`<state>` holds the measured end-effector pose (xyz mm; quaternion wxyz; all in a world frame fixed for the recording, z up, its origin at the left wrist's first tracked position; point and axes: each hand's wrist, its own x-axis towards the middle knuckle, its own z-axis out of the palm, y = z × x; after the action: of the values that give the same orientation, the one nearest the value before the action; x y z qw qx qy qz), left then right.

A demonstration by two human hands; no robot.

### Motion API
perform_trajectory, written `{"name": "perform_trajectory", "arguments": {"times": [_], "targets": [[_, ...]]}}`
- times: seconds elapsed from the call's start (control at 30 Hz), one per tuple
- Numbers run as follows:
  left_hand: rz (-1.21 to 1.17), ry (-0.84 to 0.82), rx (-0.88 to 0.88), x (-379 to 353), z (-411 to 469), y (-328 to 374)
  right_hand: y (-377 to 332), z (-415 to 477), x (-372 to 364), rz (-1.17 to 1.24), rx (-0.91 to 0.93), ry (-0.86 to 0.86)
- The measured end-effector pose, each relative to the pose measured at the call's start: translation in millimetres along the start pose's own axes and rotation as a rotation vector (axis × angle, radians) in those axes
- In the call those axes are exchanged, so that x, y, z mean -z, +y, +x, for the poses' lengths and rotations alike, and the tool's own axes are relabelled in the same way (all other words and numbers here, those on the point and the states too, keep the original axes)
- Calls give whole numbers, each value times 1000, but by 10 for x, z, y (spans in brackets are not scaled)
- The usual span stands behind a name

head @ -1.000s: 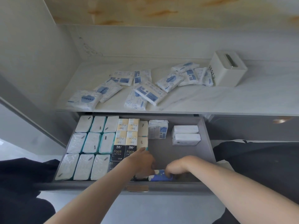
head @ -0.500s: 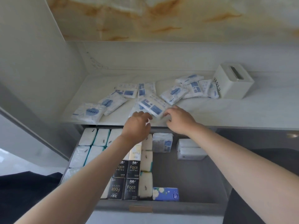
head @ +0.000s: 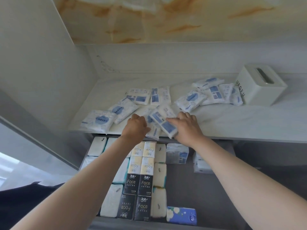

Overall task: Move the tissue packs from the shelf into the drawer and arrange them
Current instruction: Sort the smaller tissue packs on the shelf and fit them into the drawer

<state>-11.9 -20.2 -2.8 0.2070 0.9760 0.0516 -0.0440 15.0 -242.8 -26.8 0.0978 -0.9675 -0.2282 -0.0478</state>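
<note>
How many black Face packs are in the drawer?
4 black Face packs in the drawer: rear left, rear right, front left, front right. The left arm covers neighbouring packs, so another could be hidden.

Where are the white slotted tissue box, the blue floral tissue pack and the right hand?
White slotted tissue box [head: 269,92]: head view, side wall.
Blue floral tissue pack [head: 181,215]: head view, top face.
Right hand [head: 186,127]: head view, back of hand.
</note>
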Motion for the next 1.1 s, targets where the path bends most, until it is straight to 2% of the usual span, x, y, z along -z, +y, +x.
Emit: {"name": "perform_trajectory", "arguments": {"times": [0.13, 0.23, 0.33, 0.43, 0.53, 0.67, 0.73, 0.87, 0.93, 1.0, 1.1], "targets": [[-219, -89, 160, 86, 43, 9, 49, -39, 75, 320, -52, 13], [-369, -131, 256, 146, -2, -11, -57, -10, 272, 611, -179, -17], [-495, -122, 280, 192, -98, -77, -155, 56, 562, 885, -238, -11], [-502, -80, 278, 331, -227, -200, -184, 61, 817, 1128, -245, -152], [-572, -71, 283, 475, -379, -361, -298, 53, 898, 1017, -225, -289], [-735, -250, 180, 578, -578, -433, -592, 1, 790, 757, -134, -200], [-760, -300, 104, 602, -644, -434, -712, -60, 756, 762, -134, -164], [-977, -452, 73, 629, -717, -439, -800, -141, 641, 853, -177, -238], [-849, -503, 58, 643, -703, -446, -832, -150, 561, 844, -204, -250], [-564, -465, 3, 649, -651, -491, -863, -154, 474, 859, -234, -261], [-241, -179, -57, 687, -518, -659, -891, -128, 349, 843, -226, -288]]}}
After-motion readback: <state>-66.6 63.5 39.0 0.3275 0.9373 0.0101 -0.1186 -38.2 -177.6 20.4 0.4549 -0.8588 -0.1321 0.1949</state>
